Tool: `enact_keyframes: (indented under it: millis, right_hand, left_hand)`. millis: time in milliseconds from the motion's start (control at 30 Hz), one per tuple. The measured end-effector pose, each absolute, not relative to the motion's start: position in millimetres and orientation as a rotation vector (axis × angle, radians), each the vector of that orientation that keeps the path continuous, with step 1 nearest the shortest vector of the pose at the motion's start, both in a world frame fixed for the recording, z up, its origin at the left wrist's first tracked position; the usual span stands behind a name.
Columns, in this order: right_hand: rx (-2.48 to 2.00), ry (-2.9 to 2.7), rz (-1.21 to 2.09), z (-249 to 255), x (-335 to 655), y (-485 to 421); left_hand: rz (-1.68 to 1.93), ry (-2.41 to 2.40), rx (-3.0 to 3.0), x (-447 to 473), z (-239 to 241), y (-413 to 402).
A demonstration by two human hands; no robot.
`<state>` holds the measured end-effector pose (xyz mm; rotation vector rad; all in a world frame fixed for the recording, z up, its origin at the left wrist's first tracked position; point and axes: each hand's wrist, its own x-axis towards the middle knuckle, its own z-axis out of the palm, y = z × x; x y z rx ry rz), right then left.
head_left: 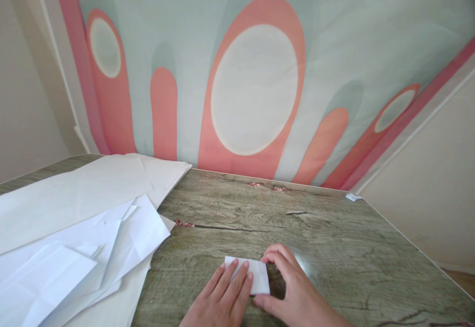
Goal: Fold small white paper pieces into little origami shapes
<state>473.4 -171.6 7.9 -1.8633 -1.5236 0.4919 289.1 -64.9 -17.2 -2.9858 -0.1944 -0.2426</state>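
A small folded piece of white paper (256,272) lies on the wood-grain table (326,238) near its front edge. My left hand (220,297) rests flat on the paper's left half, fingers stretched out and together. My right hand (293,287) is at the paper's right edge, with curled fingers over the top corner and the thumb at the bottom corner, pinching that edge.
A loose pile of white paper sheets (81,228) covers the left part of the table. A small white scrap (352,197) lies at the far right corner. A pink and pale green patterned wall (252,84) rises behind the table.
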Motion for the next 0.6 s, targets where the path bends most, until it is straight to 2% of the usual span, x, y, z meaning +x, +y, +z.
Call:
enact_keyframes:
  millis: [600]
  right_hand:
    - [-1.855,-1.510,0.500,10.5,471.0,-170.5]
  left_hand:
    - [-0.149,-0.220,-3.033,289.7,-12.5,-67.5]
